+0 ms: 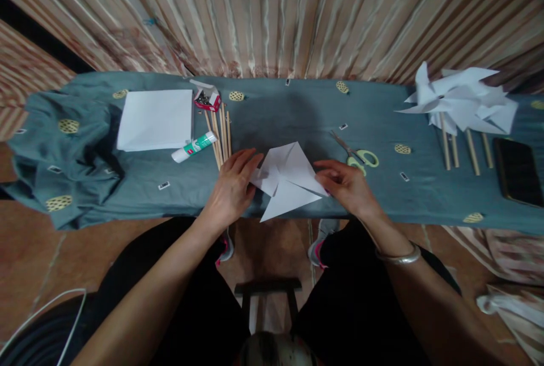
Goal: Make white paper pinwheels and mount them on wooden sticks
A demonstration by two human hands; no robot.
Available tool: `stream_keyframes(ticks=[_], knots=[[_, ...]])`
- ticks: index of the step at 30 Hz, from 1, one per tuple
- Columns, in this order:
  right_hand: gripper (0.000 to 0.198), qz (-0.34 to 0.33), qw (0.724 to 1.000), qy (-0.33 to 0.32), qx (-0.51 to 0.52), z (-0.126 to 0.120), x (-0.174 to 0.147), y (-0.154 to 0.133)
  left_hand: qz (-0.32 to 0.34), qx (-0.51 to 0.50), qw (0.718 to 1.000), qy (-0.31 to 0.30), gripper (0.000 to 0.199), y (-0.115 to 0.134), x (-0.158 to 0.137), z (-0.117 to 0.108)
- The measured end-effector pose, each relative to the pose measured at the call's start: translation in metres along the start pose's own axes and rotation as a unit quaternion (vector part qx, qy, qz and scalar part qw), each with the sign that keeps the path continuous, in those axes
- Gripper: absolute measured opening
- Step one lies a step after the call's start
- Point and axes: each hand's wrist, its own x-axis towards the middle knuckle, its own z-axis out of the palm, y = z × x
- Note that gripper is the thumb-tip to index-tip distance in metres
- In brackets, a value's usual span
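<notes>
A white paper pinwheel (293,176), cut and partly folded with pointed flaps, lies near the front edge of the cloth-covered table. My left hand (233,187) is at its left side, with a flap between thumb and fingers. On the opposite side, my right hand (346,184) pinches the right corner. Green-handled scissors (359,157) rest just beyond my right hand, their blades apart. Several thin wooden sticks (221,133) lie behind my left hand, partly hidden by it. A glue stick (194,147) with a white cap lies to their left.
A stack of white paper (156,119) sits at the left beside a small red open box (207,97) of metal bits. Finished pinwheels (463,97) on sticks are piled at the far right, near a black phone (519,170). The tablecloth (72,128) bunches at the left end.
</notes>
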Motion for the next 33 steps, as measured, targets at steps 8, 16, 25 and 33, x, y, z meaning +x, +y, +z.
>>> stream_keyframes(ticks=[8,16,25,33], knots=[[0.031,0.032,0.999,0.019,0.024,0.012,-0.008,0.002,0.015,-0.026,0.996,0.083,0.044,0.007,0.003,-0.008],[0.025,-0.203,0.941,0.027,-0.269,0.005,-0.023,-0.013,0.125,-0.020,0.991,-0.044,0.018,0.047,-0.012,0.009],[0.046,-0.317,0.896,-0.134,-0.283,0.015,-0.028,-0.003,0.087,-0.020,0.993,-0.077,0.013,0.043,-0.016,0.006],[0.032,-0.300,0.906,-0.131,-0.267,0.014,-0.028,-0.008,0.024,-0.098,0.994,-0.049,0.017,0.036,-0.020,0.003]])
